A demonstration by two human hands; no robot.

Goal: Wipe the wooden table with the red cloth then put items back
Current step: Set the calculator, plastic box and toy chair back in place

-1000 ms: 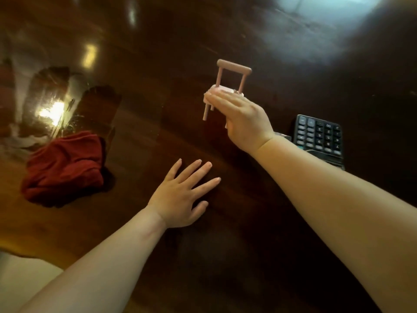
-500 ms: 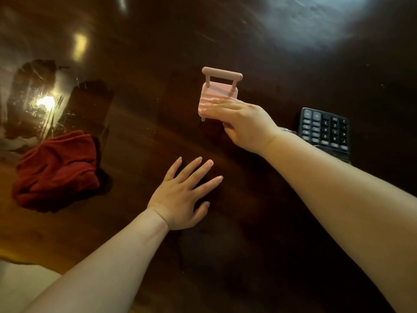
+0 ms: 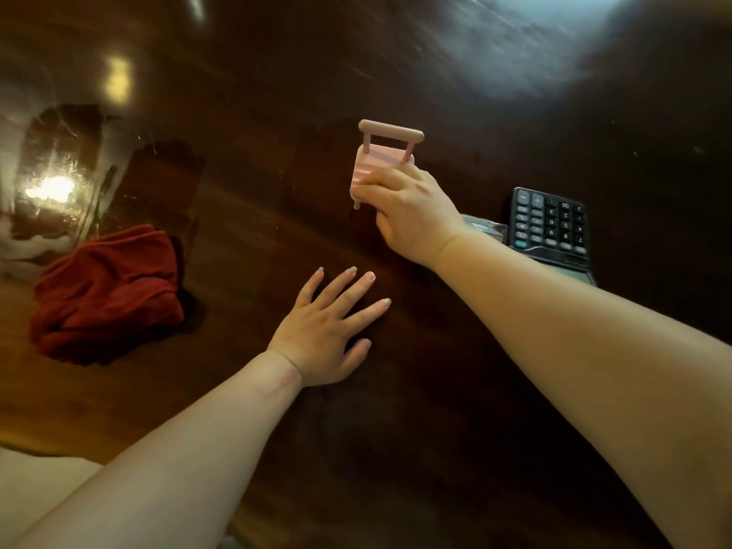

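Observation:
A small pink toy chair (image 3: 381, 158) stands upright near the middle of the dark, glossy wooden table (image 3: 435, 65). My right hand (image 3: 416, 213) grips the front of its seat; its legs look close to or on the tabletop. My left hand (image 3: 330, 330) rests flat on the wood nearer to me, fingers spread, holding nothing. The red cloth (image 3: 107, 291) lies crumpled at the left, well apart from both hands.
A black calculator (image 3: 550, 227) lies to the right of my right hand, partly behind my wrist. Bright light reflections shine on the table's far left. The table's near edge runs along the lower left, with pale floor below it.
My right hand has lowered the pink chair from the air toward the tabletop and turned it upright. My left hand has stayed flat in place.

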